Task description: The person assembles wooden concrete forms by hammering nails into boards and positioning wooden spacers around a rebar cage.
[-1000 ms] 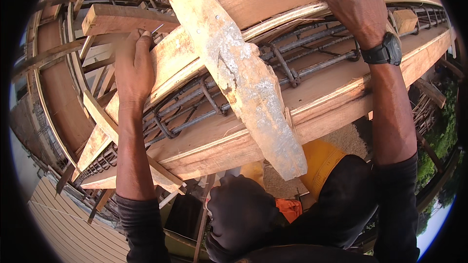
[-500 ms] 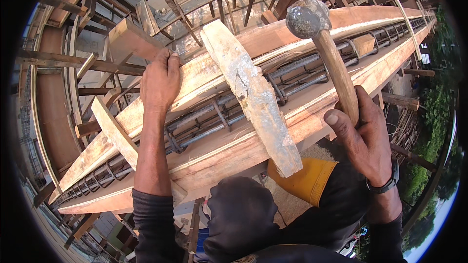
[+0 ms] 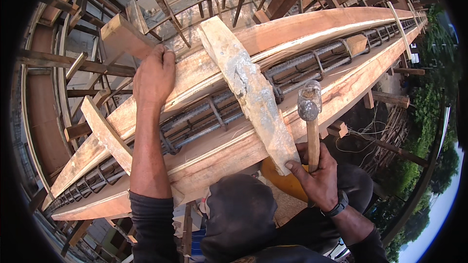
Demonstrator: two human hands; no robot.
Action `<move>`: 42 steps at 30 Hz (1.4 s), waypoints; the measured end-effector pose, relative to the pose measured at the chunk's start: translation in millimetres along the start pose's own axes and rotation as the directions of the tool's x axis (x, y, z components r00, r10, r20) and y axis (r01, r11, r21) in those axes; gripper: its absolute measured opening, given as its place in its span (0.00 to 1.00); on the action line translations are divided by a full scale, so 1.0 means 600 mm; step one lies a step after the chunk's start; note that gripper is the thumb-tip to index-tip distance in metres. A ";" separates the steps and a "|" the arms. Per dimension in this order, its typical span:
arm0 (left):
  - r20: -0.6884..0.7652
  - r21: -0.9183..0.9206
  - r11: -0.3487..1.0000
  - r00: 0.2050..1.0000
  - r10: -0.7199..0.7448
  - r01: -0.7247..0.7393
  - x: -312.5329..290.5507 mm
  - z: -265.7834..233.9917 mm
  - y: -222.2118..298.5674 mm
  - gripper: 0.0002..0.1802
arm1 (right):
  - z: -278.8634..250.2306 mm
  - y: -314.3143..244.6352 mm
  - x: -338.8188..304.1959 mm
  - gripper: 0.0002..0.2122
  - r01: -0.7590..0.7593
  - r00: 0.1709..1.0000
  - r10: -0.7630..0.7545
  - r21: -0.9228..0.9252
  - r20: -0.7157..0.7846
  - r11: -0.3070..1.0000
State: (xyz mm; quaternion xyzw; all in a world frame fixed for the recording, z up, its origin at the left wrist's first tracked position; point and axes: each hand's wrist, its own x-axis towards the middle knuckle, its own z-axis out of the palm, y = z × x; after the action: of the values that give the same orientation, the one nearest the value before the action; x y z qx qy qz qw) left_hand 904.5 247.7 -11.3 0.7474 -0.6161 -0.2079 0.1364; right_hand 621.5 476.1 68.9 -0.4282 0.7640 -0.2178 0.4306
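My left hand (image 3: 155, 75) reaches over the far long board and closes at the end of a squared wooden block (image 3: 126, 38); its fingertips are hidden. A hammer (image 3: 312, 117) with a rounded metal head and wooden handle stands head up in my right hand (image 3: 319, 178). My right thumb rests at the near end of a rough, cement-stained plank (image 3: 251, 95). This plank lies crosswise over the two long boards of a wooden formwork trough (image 3: 219, 163). Inside the trough, below the plank, runs a steel rebar cage (image 3: 214, 112).
Narrow wooden cleats (image 3: 106, 134) bridge the trough at both ends. A small wood block (image 3: 356, 45) sits by the rebar. Timber props and other formwork (image 3: 41, 112) stand around. A dark-covered rounded shape (image 3: 239, 214) is close below the trough. Foliage (image 3: 424, 131) grows at right.
My right hand has come down and left with the hammer, and its thumb now meets the crosswise plank's near end. My left hand keeps its place; the whole view has shifted slightly.
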 end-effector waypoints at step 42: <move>-0.147 -0.521 0.818 0.969 0.199 -0.246 0.001 0.027 -0.011 0.16 | -0.042 0.027 0.028 0.13 0.168 0.985 -0.170 0.079 0.021 0.983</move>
State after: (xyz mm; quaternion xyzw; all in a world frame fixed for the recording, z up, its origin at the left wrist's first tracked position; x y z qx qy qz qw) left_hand 902.2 249.0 -28.7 0.6107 -0.6103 -0.3216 0.3888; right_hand 588.3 469.6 62.9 -0.4777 0.7100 -0.2768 0.4371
